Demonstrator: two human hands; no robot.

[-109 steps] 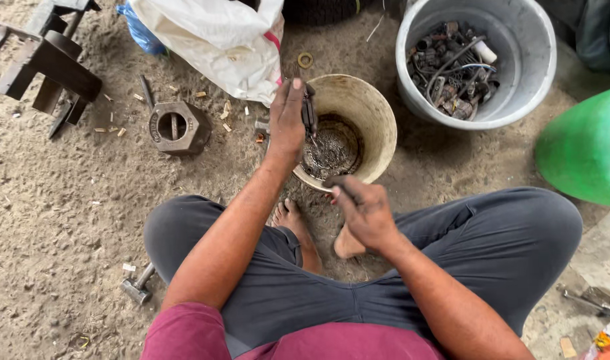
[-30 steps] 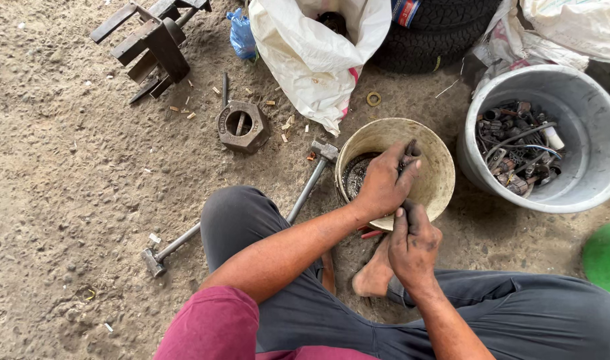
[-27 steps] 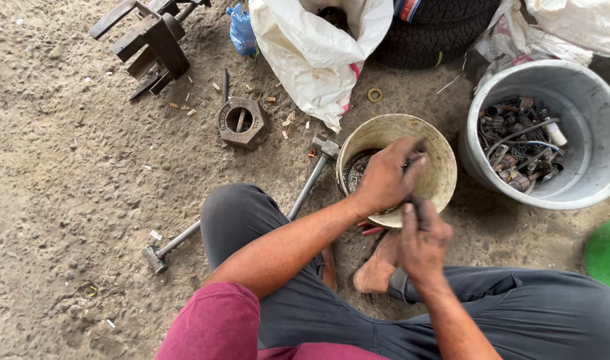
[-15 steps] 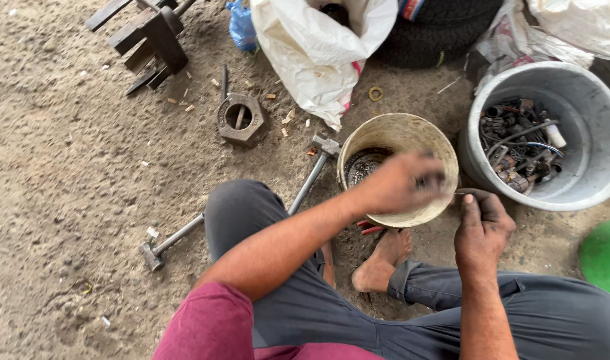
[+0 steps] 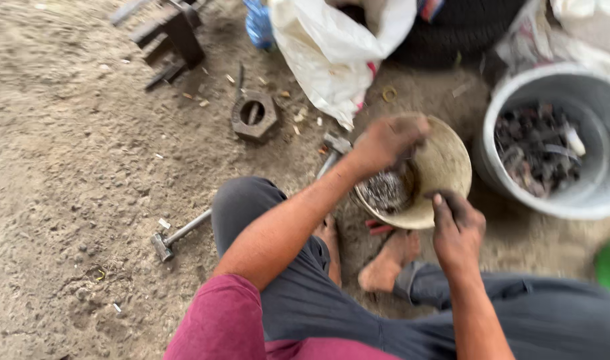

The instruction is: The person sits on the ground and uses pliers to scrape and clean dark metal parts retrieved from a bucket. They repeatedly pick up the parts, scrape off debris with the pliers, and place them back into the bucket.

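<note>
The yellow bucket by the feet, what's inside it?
Inside the tan bucket lies a dark, gritty heap of small metal bits. The left hand reaches in and covers part of it, so the rest stays hidden.

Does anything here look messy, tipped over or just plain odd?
The tan bucket tilts toward the person, with the left hand on its rim and the right hand at its near edge. A long metal tool lies loose in the dirt. Nothing looks spilled.

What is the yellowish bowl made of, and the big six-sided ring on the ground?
The yellowish bowl looks like plastic: thin, smooth wall, dirt-stained. The six-sided ring looks like heavy metal, probably steel or iron: thick, dark, rusty-brown and dull. The picture is blurry, so neither is certain.
</note>
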